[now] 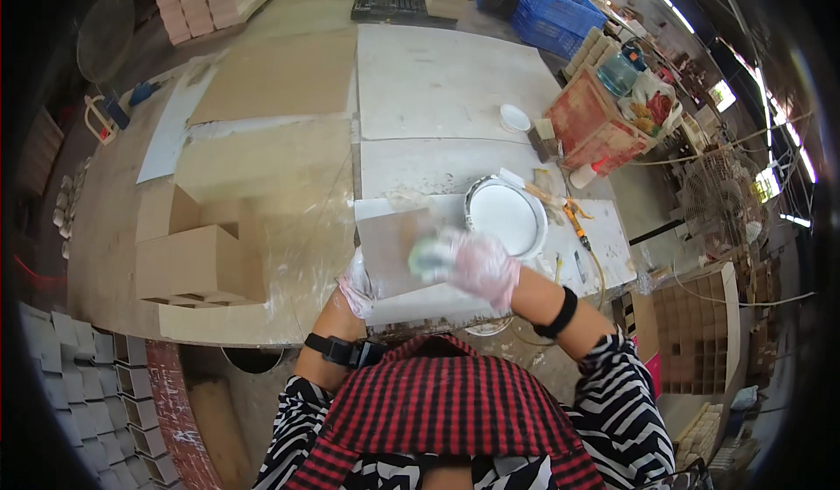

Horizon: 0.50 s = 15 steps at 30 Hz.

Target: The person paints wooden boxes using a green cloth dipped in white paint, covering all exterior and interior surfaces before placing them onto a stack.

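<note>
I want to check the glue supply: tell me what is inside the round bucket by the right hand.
The round bucket is filled with smooth white liquid nearly to its rim. Its depth and bottom are hidden. The right hand, gloved, covers its near edge.

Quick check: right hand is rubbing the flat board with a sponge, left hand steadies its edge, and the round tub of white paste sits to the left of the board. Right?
Not quite. In the head view the tub of white paste sits to the right of the board, not the left. The rest holds: the right hand presses a sponge on the board, and the left hand steadies its edge.
</note>
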Motion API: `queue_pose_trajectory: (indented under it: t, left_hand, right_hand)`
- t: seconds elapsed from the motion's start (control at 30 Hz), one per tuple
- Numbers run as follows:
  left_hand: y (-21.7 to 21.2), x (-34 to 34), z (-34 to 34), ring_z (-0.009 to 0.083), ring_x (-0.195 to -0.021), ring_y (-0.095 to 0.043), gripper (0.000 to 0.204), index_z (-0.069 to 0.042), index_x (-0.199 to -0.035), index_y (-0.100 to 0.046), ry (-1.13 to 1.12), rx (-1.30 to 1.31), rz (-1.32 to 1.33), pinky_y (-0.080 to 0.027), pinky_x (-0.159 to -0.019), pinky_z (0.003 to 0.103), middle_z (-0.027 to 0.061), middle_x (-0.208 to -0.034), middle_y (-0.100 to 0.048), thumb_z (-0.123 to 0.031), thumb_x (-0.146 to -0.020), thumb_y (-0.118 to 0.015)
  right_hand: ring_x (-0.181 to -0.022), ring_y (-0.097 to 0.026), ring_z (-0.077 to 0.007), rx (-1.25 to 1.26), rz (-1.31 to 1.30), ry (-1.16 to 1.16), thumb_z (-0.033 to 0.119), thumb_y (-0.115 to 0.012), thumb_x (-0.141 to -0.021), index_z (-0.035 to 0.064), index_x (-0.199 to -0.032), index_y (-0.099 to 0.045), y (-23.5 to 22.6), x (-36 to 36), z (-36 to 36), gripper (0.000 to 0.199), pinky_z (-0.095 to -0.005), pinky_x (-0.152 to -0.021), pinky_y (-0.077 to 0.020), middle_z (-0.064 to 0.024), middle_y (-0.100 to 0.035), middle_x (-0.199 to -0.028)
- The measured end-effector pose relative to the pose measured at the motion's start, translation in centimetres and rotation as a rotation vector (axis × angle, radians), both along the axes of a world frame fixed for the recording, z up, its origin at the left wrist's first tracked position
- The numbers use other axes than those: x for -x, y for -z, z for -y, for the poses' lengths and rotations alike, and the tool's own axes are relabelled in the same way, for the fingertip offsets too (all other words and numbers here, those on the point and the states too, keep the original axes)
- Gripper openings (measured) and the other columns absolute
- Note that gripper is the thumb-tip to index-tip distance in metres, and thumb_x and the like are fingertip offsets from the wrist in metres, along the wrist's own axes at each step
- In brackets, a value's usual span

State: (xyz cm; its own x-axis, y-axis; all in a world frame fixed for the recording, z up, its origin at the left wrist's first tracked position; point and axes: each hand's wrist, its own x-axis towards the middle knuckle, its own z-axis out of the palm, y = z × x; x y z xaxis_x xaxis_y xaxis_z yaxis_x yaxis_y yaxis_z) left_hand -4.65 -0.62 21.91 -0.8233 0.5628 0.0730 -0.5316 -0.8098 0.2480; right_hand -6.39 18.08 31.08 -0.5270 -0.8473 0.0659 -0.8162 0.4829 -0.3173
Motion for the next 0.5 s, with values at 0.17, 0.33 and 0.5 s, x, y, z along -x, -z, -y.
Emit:
queue_pose_trajectory:
  t: [0.17,0.33,0.5]
  left_hand:
    - [1.3,-0.6,0.5,0.0239,-0.104,-0.057,0.04,-0.004,-0.128,-0.041,-0.057,0.116,0.032,-0.05,-0.088,0.037,0.0137,-0.124,-0.05,-0.027,-0.096,-0.035]
    - [1.2,0.4,0.4,0.022,-0.102,-0.058,0.037,-0.003,-0.127,-0.042,-0.087,0.272,-0.109,-0.051,-0.085,0.038,0.0134,-0.121,-0.052,-0.023,-0.096,-0.036]
    - [1.3,-0.1,0.7,0.0221,-0.102,-0.058,0.037,-0.003,-0.127,-0.042,-0.043,0.215,0.035,-0.051,-0.085,0.038,0.0134,-0.12,-0.052,-0.022,-0.096,-0.036]
  right_hand:
    - [-0.093,-0.06,-0.0236,-0.1,0.057,0.262,0.027,-0.06,-0.077,0.0203,-0.105,-0.059,-1.0,2.0,2.1,0.029,-0.0331,-0.08,-0.0496,-0.006,-0.058,-0.105]
    - [-0.101,-0.056,-0.0189,0.03,-0.425,-0.247,0.02,-0.059,-0.073,0.0188,-0.104,-0.061,1.4,1.9,2.4,0.031,-0.0311,-0.08,-0.0497,-0.0049,-0.052,-0.111]
    - [-0.1,-0.056,-0.0204,-0.051,-0.333,-0.141,0.018,-0.057,-0.076,0.0181,-0.105,-0.061,1.3,2.1,3.5,0.029,-0.031,-0.079,-0.0498,-0.0051,-0.054,-0.113]
